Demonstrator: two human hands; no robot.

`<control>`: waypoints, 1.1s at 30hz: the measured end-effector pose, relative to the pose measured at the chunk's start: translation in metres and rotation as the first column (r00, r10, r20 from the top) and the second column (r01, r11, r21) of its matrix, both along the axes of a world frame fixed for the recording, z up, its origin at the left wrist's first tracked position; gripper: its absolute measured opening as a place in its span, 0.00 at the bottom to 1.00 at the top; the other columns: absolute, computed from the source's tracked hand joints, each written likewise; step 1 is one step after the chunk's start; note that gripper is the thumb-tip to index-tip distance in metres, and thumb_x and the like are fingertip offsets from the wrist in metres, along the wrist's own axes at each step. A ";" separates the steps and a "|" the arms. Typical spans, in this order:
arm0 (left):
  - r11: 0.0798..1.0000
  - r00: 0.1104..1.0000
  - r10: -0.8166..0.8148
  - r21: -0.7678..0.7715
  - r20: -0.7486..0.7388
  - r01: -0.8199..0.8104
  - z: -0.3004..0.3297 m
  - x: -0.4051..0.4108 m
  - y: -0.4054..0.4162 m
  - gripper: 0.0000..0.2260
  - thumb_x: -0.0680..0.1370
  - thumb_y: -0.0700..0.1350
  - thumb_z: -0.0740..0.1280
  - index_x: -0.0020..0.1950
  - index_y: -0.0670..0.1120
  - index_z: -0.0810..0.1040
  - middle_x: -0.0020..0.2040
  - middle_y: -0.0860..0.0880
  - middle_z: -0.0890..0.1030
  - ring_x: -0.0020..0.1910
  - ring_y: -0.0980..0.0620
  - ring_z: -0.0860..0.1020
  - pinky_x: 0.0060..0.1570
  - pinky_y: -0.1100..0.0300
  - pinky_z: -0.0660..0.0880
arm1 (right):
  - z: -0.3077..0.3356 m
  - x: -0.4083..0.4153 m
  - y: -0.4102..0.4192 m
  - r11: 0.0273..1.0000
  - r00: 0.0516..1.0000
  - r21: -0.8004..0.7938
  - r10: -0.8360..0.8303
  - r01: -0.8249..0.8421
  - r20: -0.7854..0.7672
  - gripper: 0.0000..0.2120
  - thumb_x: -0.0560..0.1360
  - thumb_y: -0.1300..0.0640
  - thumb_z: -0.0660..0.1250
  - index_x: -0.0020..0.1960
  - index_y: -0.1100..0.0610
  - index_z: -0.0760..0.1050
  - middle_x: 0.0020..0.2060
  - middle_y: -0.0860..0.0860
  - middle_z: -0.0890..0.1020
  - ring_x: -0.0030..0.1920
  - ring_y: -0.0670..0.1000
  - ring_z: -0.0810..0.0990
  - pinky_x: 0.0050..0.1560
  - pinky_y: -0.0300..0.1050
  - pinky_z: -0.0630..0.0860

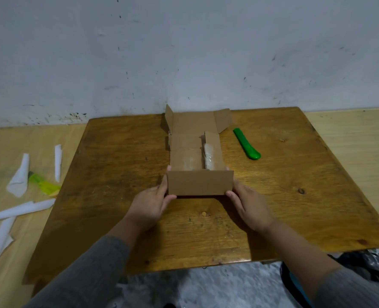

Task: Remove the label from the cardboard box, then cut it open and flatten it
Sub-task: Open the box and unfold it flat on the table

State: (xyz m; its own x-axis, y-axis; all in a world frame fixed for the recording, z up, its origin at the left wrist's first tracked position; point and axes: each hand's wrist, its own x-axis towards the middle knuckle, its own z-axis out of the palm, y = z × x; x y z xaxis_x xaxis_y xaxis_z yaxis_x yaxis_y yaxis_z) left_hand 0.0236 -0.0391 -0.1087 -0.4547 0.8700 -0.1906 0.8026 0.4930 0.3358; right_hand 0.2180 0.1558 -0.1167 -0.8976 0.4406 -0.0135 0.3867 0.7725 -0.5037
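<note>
A brown cardboard box (198, 182) lies cut open on the wooden table (117, 174), its panels spread toward the wall and strips of clear tape on its inner flaps. The near panel stands upright. My left hand (154, 204) grips that panel's left edge and my right hand (248, 204) grips its right edge. A green utility knife (246, 143) lies on the table to the right of the box, apart from both hands.
Torn white paper strips (19, 176) and a yellow-green object (44, 184) lie on the lighter floor to the left of the table. A scuffed white wall stands just behind the table. Dark items (366, 263) sit at the lower right.
</note>
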 end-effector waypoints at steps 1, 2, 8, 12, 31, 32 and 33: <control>0.999 0.999 0.051 0.020 -0.001 -0.051 -0.002 0.001 0.003 0.34 0.82 0.58 0.49 0.66 0.58 0.19 0.64 0.46 0.78 0.56 0.51 0.79 0.58 0.55 0.75 | 0.002 -0.004 -0.003 0.999 0.998 -0.008 -0.051 0.051 -0.026 0.30 0.81 0.47 0.50 0.74 0.41 0.34 0.63 0.52 0.77 0.53 0.50 0.79 0.51 0.41 0.72; 0.993 0.994 0.111 0.050 -0.005 -0.111 -0.002 0.003 0.007 0.35 0.82 0.57 0.50 0.63 0.60 0.17 0.56 0.47 0.81 0.46 0.53 0.81 0.50 0.55 0.79 | 0.004 -0.008 -0.005 0.995 0.994 -0.009 -0.099 0.099 -0.048 0.31 0.81 0.47 0.51 0.72 0.39 0.31 0.61 0.52 0.79 0.48 0.50 0.80 0.45 0.40 0.73; 0.949 0.966 0.252 0.208 -0.057 -0.235 0.004 0.002 0.028 0.38 0.83 0.55 0.52 0.63 0.63 0.16 0.38 0.53 0.77 0.30 0.56 0.76 0.34 0.57 0.79 | 0.005 -0.032 -0.004 0.949 0.948 0.057 -0.305 0.311 -0.090 0.30 0.81 0.46 0.50 0.70 0.37 0.30 0.41 0.51 0.82 0.32 0.49 0.77 0.33 0.44 0.74; 0.951 0.955 0.269 0.193 -0.126 -0.242 0.006 -0.005 0.036 0.34 0.83 0.55 0.50 0.68 0.59 0.21 0.32 0.53 0.75 0.27 0.56 0.75 0.29 0.60 0.77 | 0.002 -0.039 0.000 0.924 0.931 0.116 -0.358 0.363 -0.067 0.27 0.81 0.45 0.48 0.77 0.44 0.42 0.35 0.52 0.80 0.30 0.51 0.77 0.31 0.47 0.75; 0.978 0.958 0.200 0.095 -0.206 -0.184 -0.004 -0.022 0.037 0.34 0.82 0.57 0.47 0.63 0.58 0.16 0.36 0.52 0.78 0.31 0.55 0.77 0.33 0.58 0.78 | -0.008 -0.037 0.028 0.966 0.983 -0.195 -0.182 0.172 -0.036 0.17 0.77 0.40 0.52 0.42 0.48 0.73 0.42 0.48 0.75 0.47 0.50 0.75 0.47 0.44 0.70; 0.978 0.958 0.198 0.107 -0.207 -0.178 -0.004 -0.025 0.038 0.33 0.82 0.57 0.47 0.66 0.57 0.19 0.35 0.52 0.78 0.30 0.54 0.77 0.32 0.58 0.78 | -0.006 -0.038 0.031 0.969 0.986 -0.184 -0.169 0.164 -0.010 0.18 0.77 0.40 0.52 0.44 0.49 0.75 0.42 0.48 0.75 0.48 0.50 0.74 0.48 0.44 0.70; 0.978 0.961 0.191 0.122 -0.202 -0.169 -0.004 -0.026 0.038 0.32 0.82 0.58 0.47 0.68 0.56 0.21 0.34 0.52 0.78 0.29 0.54 0.76 0.30 0.58 0.77 | -0.005 -0.039 0.034 0.974 0.988 -0.170 -0.152 0.151 0.005 0.18 0.78 0.41 0.52 0.49 0.50 0.76 0.44 0.49 0.76 0.51 0.51 0.74 0.50 0.45 0.70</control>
